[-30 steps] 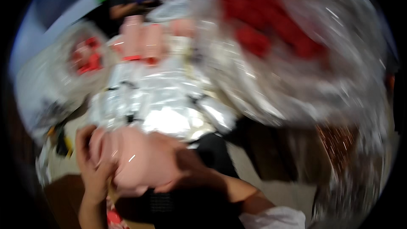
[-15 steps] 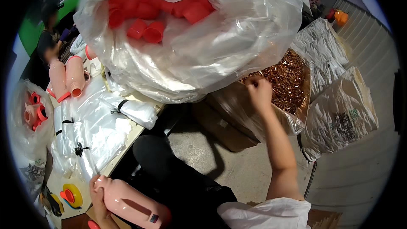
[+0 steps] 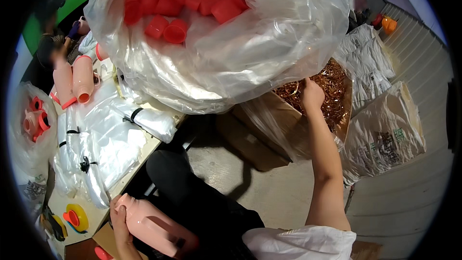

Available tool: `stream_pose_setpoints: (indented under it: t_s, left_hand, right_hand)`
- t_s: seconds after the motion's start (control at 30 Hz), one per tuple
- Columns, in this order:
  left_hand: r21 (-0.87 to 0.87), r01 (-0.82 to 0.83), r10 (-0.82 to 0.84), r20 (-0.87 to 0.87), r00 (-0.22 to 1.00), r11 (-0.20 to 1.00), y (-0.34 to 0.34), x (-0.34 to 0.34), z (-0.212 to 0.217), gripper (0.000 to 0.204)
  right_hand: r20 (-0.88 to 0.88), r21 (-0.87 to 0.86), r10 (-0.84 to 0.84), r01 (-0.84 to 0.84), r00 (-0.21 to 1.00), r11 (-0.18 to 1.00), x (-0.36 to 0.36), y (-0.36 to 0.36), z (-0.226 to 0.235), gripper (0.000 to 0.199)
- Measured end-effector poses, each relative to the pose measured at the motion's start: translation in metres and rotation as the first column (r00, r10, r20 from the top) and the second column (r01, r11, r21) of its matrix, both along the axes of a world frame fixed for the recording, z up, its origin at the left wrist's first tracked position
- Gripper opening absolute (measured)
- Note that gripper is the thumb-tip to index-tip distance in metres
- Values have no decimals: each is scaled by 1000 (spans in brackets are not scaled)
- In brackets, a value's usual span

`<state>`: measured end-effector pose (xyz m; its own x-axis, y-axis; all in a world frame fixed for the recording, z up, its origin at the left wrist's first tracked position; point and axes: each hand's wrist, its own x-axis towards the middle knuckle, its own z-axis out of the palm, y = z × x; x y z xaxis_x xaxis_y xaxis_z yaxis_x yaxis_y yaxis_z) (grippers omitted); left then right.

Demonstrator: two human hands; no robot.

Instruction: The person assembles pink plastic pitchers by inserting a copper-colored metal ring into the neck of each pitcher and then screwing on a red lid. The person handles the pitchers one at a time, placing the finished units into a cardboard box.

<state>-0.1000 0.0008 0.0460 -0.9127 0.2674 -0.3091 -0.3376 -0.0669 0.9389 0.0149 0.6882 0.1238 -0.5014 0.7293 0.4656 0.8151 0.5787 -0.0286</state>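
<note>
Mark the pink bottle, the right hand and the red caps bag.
pink bottle [image 3: 154,226], head view, on its body.
right hand [image 3: 312,95], head view, back of the hand, at the copper-coloured parts.
red caps bag [image 3: 250,53], head view, on its clear plastic side.

Grey concrete floor [image 3: 288,192]; pale worktable [image 3: 144,151] at left; ribbed light wall [image 3: 423,38] at right.
</note>
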Motion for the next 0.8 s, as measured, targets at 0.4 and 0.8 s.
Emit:
stream_pose_setpoints:
  t_s: [0.4, 0.8]
  left_hand:
    - [101, 12, 2, -141, 990, 995, 12, 11, -6, 51]
    - [174, -74, 108, -197, 974, 982, -3, 32, 12, 57]
  right_hand:
    - [-903, -307, -231, -920, 363, -245, -31, -324, -27, 42]
    - [-520, -25, -506, -605, 688, -796, -133, -492, -45, 18]
